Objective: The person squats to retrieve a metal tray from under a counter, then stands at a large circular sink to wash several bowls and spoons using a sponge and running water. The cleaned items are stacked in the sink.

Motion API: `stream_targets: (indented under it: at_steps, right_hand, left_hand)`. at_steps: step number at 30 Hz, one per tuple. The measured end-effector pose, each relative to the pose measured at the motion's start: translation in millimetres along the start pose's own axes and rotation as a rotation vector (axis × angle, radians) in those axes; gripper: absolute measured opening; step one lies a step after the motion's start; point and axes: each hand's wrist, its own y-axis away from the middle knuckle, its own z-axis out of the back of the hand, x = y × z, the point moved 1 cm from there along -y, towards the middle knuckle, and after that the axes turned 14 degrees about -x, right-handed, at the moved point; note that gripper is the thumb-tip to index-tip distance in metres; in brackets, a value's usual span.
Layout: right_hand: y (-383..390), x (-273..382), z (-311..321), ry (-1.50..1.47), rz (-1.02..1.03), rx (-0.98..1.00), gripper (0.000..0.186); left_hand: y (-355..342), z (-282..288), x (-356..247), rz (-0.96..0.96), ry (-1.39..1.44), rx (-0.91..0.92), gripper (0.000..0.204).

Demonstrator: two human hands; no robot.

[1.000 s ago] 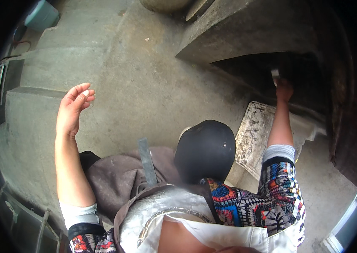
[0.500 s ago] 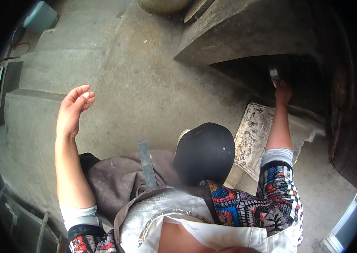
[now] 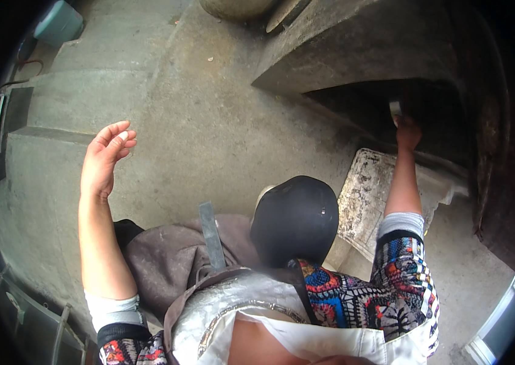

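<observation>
My left hand [image 3: 105,152] is raised over the concrete floor, fingers loosely curved and slightly apart, with nothing visible in it. On the right, my arm reaches into a dark recess [image 3: 361,97] under a concrete ledge [image 3: 342,55]. There my right hand [image 3: 409,134] is closed on a small, pale, flat-ended object [image 3: 395,109]. The rest of that object is hidden by the fingers and shadow, so its kind is unclear. Below the right forearm lies a whitish, dirt-stained board [image 3: 361,194].
My knee, in black covering [image 3: 297,219], is beside the board. A grey strap [image 3: 211,234] lies over the brown cloth [image 3: 166,258] on my other leg. A rounded stone-like vessel [image 3: 236,7] stands at the top; a pale blue bin [image 3: 58,24] is far left.
The pale object in my right hand has tilted slightly within the recess. My left hand has hardly moved.
</observation>
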Motion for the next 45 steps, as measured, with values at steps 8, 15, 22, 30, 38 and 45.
stream_targets:
  at_steps: [8,15,22,30,38,45]
  right_hand:
    - [0.2,-3.4,-2.5,-0.033,0.039,-0.001,0.025]
    - [31.1,21.2,-0.3,-0.02,0.011,0.012,0.025]
    - [102.5,110.7,-5.9,-0.193,-0.023,0.042,0.02]
    - [119.9,140.8,-2.7,-0.081,-0.097,0.016,0.031]
    - [106.8,115.4,5.8,-0.03,0.114,0.197,0.026]
    - [126.3,117.2,99.5,-0.274,0.385,0.256,0.028]
  left_hand:
    - [-4.1,0.1,3.7,-0.012,-0.002,-0.011,0.034]
    - [-4.7,-1.5,1.4,0.009,0.027,-0.003,0.034]
    - [6.6,4.9,-20.6,-0.013,-0.007,-0.016,0.034]
    - [20.7,7.0,-33.6,-0.051,-0.051,-0.025,0.034]
    - [14.9,0.5,-32.9,-0.053,-0.092,0.009,0.033]
    - [-19.5,-8.7,-2.1,0.017,-0.179,0.104,0.035]
